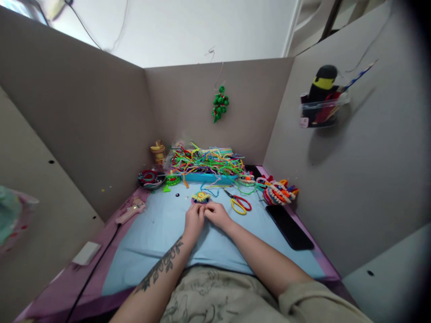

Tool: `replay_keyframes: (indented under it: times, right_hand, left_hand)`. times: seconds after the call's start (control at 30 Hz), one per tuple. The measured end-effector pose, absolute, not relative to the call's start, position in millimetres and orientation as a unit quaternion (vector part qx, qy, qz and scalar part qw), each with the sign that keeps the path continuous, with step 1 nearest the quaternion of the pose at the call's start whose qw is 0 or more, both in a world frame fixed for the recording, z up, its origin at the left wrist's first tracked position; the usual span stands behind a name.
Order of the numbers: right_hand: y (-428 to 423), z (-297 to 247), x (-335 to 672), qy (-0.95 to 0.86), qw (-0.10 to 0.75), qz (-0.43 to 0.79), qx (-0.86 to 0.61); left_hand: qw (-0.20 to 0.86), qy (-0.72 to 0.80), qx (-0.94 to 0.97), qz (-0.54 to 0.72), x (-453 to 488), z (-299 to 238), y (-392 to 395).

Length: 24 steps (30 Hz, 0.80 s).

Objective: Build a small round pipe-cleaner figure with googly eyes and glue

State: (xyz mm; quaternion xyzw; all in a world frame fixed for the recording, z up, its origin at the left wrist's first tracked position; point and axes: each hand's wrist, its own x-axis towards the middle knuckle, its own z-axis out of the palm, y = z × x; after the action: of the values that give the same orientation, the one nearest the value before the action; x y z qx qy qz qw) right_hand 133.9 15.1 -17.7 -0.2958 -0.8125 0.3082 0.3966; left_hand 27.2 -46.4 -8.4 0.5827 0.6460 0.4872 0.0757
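A: Hand status?
B: My left hand [194,220] and right hand [216,214] are together, fingers pinched on the near edge of the yarn figure [201,196].
A: Figure location?
B: Light-blue surface [151,246], far half, near the blue tray [197,178]. Scissors [244,204] right of it, phone [289,228] farther right.

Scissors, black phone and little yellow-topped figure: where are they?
Scissors [232,197]: head view, near the pivot.
Black phone [289,227]: head view, middle of its upper surface.
Yellow-topped figure [201,195]: head view, on its yellow top.

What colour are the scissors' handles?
One red handle and one yellow handle, seen best in the head view.
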Motion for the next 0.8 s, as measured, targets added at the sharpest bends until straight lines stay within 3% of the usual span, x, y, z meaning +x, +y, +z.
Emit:
replay_keyframes:
  times: [0.33, 0.8]
  right_hand:
    - [15, -13, 132, -0.809, 0.408, 0.264, -0.331]
    - [9, -9, 133, -0.835, 0.421, 0.206, -0.290]
  left_hand:
    - [0.132, 0.634, 0.557, 0.520, 24, -8, -41]
    - [0.100, 0.664, 0.565, 0.478, 14, -21, -34]
